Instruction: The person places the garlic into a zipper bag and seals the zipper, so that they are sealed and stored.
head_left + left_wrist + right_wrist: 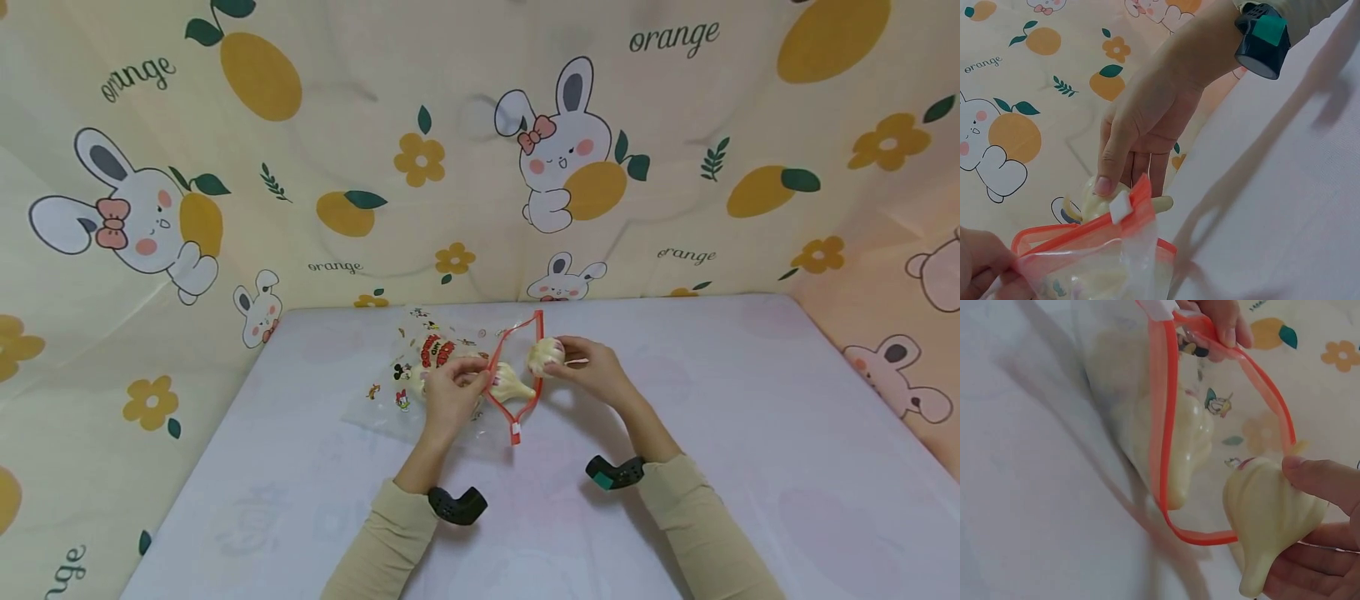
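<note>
My left hand (450, 400) pinches the orange-red zip rim of a clear plastic bag (390, 417) printed with cartoon characters. The bag's mouth gapes toward the right, with a white slider (1121, 207) at one end of the zip. Between thumb and fingers, my right hand (600, 372) holds a pale garlic bulb (1269, 506) close to that mouth, its stem pointing down in the right wrist view. Another garlic bulb (1192, 450) lies inside the bag near the opening. Deeper in, more pale shapes show dimly through the plastic.
The bag lies on a white-covered table (300, 500), toward its far side. A printed cloth (465, 208) with rabbits and oranges rises behind the table's far edge. Black wrist devices (459, 506) sit on both forearms.
</note>
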A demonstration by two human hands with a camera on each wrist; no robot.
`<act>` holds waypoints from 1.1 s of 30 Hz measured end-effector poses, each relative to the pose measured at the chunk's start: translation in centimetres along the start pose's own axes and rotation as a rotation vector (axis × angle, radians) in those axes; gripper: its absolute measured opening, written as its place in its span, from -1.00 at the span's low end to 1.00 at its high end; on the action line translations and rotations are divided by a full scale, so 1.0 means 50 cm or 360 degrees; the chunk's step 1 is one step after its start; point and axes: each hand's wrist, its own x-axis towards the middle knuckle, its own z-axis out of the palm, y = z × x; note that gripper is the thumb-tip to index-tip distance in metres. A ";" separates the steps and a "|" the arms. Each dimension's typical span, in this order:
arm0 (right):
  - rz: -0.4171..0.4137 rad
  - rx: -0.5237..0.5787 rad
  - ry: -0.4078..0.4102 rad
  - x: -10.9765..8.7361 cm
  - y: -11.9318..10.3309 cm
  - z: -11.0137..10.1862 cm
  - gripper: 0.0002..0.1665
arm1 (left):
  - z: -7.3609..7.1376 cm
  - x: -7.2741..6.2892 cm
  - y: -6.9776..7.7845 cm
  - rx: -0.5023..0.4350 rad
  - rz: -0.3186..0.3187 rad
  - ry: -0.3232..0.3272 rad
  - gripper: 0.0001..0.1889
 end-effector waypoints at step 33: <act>-0.0022 0.0090 0.0102 -0.005 -0.014 0.050 -0.37 | -0.001 0.001 0.001 0.0029 0.0020 0.0014 -0.85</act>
